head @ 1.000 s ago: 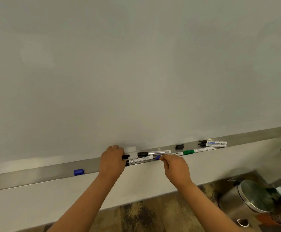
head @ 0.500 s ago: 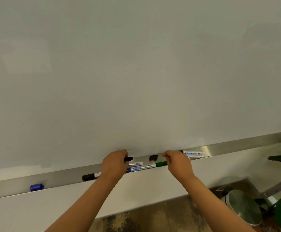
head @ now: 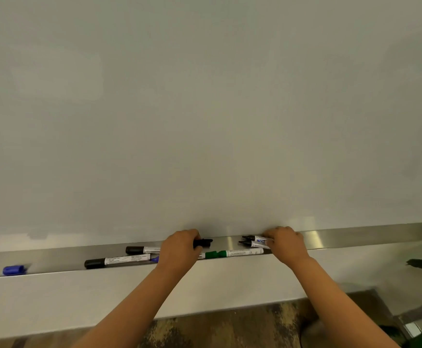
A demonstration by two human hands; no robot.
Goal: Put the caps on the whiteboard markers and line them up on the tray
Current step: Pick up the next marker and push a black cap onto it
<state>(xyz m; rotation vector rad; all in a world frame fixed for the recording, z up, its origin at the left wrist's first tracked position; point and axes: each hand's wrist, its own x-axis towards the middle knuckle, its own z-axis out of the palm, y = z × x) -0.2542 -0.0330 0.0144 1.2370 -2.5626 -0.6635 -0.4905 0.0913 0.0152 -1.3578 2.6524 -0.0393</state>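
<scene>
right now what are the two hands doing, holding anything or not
Left hand: closed around a black cap.
Right hand: fingers curled on the two uncapped markers in the tray; a firm grip cannot be told.

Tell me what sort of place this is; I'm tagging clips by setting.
Probably an office or meeting room. A large whiteboard fills the wall, with a metal tray along its bottom edge holding markers such as the green marker. Below is patterned carpet.
</scene>
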